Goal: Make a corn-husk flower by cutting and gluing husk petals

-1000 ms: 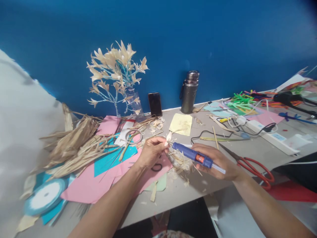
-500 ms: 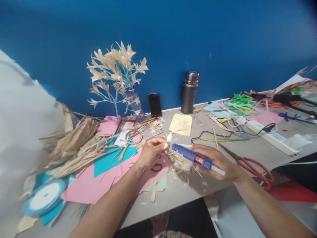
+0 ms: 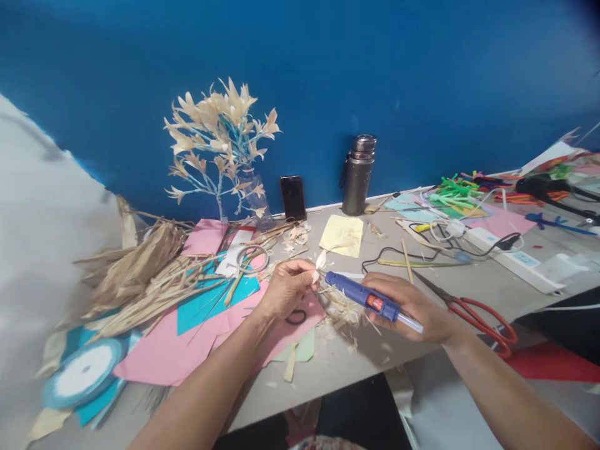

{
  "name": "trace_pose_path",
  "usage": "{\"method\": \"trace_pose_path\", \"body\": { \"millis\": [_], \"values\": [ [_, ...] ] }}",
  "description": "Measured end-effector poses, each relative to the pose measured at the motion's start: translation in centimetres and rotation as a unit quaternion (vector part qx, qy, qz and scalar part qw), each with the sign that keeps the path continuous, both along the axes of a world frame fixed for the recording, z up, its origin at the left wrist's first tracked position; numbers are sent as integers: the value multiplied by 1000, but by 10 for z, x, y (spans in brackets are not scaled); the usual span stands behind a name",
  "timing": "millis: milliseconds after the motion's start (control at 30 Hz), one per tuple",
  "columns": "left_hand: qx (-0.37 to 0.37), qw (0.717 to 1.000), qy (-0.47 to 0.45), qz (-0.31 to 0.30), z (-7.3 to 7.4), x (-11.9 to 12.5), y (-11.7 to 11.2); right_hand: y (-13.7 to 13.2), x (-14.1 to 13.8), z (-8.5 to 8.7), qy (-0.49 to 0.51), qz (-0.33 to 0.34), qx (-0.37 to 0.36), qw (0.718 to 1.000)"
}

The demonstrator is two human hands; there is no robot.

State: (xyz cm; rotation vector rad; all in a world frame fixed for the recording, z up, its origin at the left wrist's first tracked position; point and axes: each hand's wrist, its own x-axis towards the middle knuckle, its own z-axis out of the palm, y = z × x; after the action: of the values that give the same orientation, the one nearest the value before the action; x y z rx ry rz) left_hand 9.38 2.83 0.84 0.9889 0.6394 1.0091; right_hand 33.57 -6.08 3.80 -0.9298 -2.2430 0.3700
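Pinched between the thumb and fingers of my left hand is a small cream-coloured flower that looks made of dried husk. My right hand is wrapped round a blue glue gun, with a clear glue stick poking out of its back end. The gun's nozzle points left and meets the flower, or lies very close to it; I cannot tell whether they touch. Under my hands are pink paper and husk scraps. Dark scissor handles show partly behind my left wrist.
A bottle of husk flowers, a phone and a steel flask stand by the blue wall. Dried husks and a ribbon roll lie left. Red-handled scissors, cables and a power strip lie right.
The flower's petals have turned slightly at my left fingertips. The glue gun has shifted very little; both hands keep their grip.
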Motion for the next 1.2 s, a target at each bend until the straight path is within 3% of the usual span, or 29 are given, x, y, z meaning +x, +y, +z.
{"method": "trace_pose_path", "body": {
  "millis": [400,1200],
  "values": [
    [-4,1000,11,6,-2,-1,1,-1,3,2,-14,-10,33,999],
    [-5,1000,24,9,0,-1,0,-1,-1,2,-23,-18,20,999]
  ]
}}
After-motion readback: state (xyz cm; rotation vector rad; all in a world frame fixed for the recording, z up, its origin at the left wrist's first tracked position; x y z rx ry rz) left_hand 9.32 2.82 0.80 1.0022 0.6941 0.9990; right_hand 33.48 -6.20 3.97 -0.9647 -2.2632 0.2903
